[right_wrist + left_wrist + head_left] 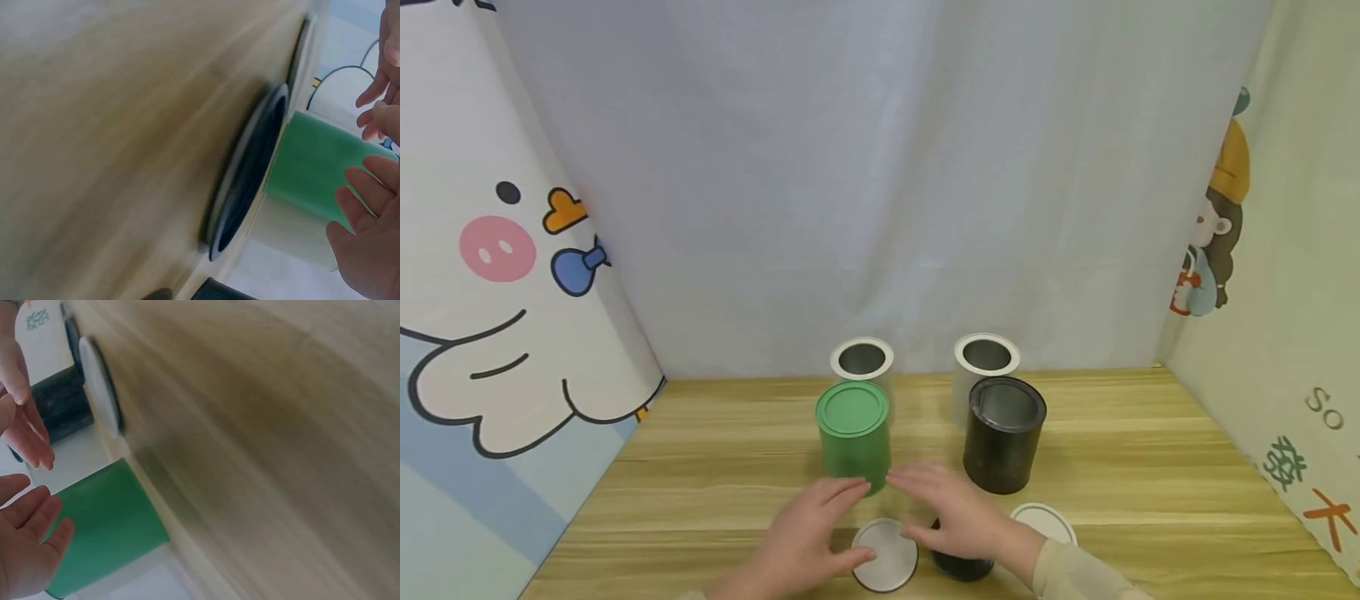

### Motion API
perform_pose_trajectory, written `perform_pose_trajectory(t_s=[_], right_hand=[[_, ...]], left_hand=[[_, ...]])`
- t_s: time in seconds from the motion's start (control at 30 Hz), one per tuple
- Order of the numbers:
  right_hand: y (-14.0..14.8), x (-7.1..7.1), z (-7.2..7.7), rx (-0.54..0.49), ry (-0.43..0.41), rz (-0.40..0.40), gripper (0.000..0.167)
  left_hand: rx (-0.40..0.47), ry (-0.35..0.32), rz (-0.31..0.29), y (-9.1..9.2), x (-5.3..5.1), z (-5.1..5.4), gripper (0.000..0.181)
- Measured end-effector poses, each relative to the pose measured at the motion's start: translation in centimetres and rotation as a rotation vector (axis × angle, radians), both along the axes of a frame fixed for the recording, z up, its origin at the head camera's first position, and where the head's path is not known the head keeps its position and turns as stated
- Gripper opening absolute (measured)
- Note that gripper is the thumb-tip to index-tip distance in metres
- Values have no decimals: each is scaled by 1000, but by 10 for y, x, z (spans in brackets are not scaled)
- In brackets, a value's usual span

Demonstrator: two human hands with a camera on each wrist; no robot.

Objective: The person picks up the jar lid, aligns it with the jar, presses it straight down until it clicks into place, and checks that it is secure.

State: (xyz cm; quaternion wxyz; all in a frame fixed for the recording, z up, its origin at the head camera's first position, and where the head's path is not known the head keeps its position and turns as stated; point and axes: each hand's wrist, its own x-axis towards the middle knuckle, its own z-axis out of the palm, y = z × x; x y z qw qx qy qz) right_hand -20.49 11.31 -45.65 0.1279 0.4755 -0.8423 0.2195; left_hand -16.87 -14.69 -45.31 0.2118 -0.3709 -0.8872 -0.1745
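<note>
In the head view, a green can (854, 442) stands with a green lid (852, 408) on its top. My left hand (805, 533) hovers in front of it on the left, fingers extended and holding nothing. Opposite, my right hand (958, 512) is also unfolded and bare, its fingertips close to the left hand's. Below the hands lie a grey-white disc lid (886, 571) and a black lid (962, 568), the latter partly hidden by the right hand. The right wrist view shows the black lid (247, 172) flat on the table, with the green can (325, 165) beyond.
A black open-topped can (1002, 454) stands right of the green one. Behind these are two white cans (880, 383) (961, 392) with dark openings. Partly behind the right forearm lies a white lid (1047, 522). A pale curtain (895, 183) closes off the wooden table's (715, 450) back.
</note>
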Motion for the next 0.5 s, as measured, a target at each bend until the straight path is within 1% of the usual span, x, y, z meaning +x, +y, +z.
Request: perform_pose_trajectory(t_s=[0.07, 0.13, 0.3, 0.5], right_hand=[[1, 1, -3, 32, 3, 5, 57], [2, 2, -6, 53, 13, 9, 58], [3, 4, -12, 89, 10, 16, 60], [4, 6, -18, 149, 11, 49, 64]], left_hand=[[-22, -21, 3, 0, 0, -5, 71], [-41, -28, -3, -1, 0, -9, 71], [-72, -47, -44, -2, -2, -19, 74], [-137, -119, -65, -1, -3, -25, 80]])
